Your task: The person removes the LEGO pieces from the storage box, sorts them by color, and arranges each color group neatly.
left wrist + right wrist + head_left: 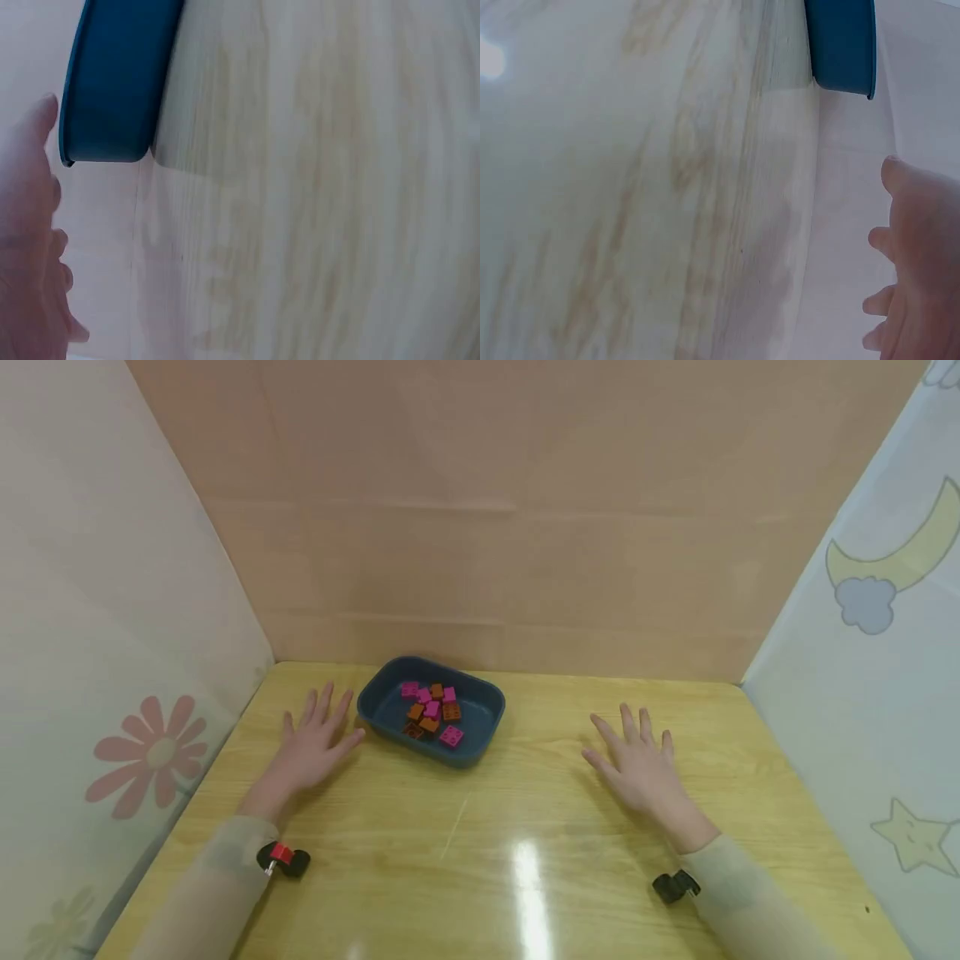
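Note:
A dark blue plastic tub [480,745] with rounded corners stands at the back of the table, left of the middle. Inside it lie several small toy building bricks, some pink [452,737] and some orange-brown [451,712]. My left hand [309,755] is just left of the tub, fingers spread, with nothing in it; its thumb tip comes near the tub wall [112,90]. Farther off, to the right of the tub, my right hand [647,775] is also spread and holds nothing. The right wrist view catches the tub's end [845,49] beyond the thumb.
A pale wooden table [405,860] carries everything. Behind it rises a brown paper-like backdrop [480,568], with patterned sheets at the left [112,568] and right [847,718]. Black wrist cameras sit on both sleeves.

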`<state>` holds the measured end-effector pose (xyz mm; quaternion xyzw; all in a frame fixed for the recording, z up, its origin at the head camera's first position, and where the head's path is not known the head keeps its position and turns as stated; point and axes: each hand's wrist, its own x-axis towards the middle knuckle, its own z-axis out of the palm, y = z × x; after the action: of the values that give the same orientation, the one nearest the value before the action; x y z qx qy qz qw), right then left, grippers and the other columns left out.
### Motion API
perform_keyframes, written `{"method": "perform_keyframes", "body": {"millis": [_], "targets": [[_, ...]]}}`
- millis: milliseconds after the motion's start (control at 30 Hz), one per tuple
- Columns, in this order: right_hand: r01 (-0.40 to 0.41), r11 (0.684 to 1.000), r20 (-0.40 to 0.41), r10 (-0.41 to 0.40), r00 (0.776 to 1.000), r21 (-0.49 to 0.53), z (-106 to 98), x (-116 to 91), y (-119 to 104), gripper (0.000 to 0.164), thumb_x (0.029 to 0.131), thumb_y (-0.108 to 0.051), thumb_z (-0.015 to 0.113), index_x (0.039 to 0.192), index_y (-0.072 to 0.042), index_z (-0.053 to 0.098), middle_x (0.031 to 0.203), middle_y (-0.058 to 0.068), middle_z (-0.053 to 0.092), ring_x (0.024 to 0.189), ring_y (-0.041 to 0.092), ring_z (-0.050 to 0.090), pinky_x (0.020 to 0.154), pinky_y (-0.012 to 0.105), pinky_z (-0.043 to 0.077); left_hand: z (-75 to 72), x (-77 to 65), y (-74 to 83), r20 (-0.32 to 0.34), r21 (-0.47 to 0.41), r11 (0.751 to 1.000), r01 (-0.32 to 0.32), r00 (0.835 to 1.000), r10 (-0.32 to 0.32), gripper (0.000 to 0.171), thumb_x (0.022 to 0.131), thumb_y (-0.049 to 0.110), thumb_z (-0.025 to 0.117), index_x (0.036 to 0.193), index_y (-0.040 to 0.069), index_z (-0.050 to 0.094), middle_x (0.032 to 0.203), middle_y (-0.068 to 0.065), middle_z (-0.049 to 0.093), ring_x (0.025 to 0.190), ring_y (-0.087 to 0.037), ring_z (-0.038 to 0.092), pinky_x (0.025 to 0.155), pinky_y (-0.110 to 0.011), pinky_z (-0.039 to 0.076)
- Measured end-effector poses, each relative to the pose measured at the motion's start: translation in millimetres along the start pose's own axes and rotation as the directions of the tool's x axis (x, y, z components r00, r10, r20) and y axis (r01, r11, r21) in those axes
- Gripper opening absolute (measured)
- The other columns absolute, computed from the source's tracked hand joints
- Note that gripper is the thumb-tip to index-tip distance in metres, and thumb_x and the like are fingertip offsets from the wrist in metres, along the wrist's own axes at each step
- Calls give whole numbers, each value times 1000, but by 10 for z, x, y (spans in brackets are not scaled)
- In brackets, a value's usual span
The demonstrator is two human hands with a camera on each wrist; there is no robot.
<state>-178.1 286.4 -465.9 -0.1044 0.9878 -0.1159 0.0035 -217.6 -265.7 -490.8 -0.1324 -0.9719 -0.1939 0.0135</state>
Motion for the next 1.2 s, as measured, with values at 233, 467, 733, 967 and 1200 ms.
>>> {"method": "perform_keyframes", "body": {"millis": [233, 467, 733, 967, 1200], "targets": [[26, 986, -61, -16, 998, 167, 67, 50, -131, 70, 113, -59, 40, 164, -12, 45, 169, 28, 32, 156, 55, 23, 120, 75, 23, -9, 9, 109, -147, -253, 967, 9, 988, -48, 73, 114, 49, 46, 166, 0, 34, 170, -30, 27, 157, -53, 22, 122, -73, 19], [57, 856, -77, -21, 997, 514, 88, 257, -455, 60, 113, -49, 52, 156, -7, 55, 160, 23, 50, 132, 48, 60, 106, 64, 51, 53, 144, 241, -231, -615, 786, 68, 937, -262, 66, 112, 42, 56, 165, 4, 41, 167, -20, 41, 151, -46, 40, 122, -59, 35], [4, 682, -2, -4, 1000, 732, 135, 531, -1092, 67, 109, -42, 62, 165, -9, 42, 167, 12, 44, 151, 39, 44, 116, 58, 44, 228, 291, 404, -145, -862, 505, 41, 935, -323, 75, 110, 43, 60, 170, 12, 27, 174, -2, 29, 160, -20, 26, 128, -42, 24], [2, 678, 24, -29, 999, 735, 328, 571, -1338, 84, 104, -38, 72, 168, -3, 30, 169, 19, 37, 150, 42, 44, 114, 56, 47, 300, 329, 425, -171, -852, 523, 32, 926, -335, 70, 112, 42, 58, 166, 4, 35, 168, -7, 42, 157, -22, 33, 128, -42, 26], [29, 675, -5, -37, 999, 737, 433, 559, -1394, 87, 102, -34, 76, 170, -6, 28, 170, 20, 34, 154, 39, 37, 116, 56, 44, 324, 318, 412, -168, -857, 513, 46, 917, -362, 63, 111, 34, 62, 162, 3, 42, 164, -8, 49, 154, -21, 39, 124, -37, 33]]}}
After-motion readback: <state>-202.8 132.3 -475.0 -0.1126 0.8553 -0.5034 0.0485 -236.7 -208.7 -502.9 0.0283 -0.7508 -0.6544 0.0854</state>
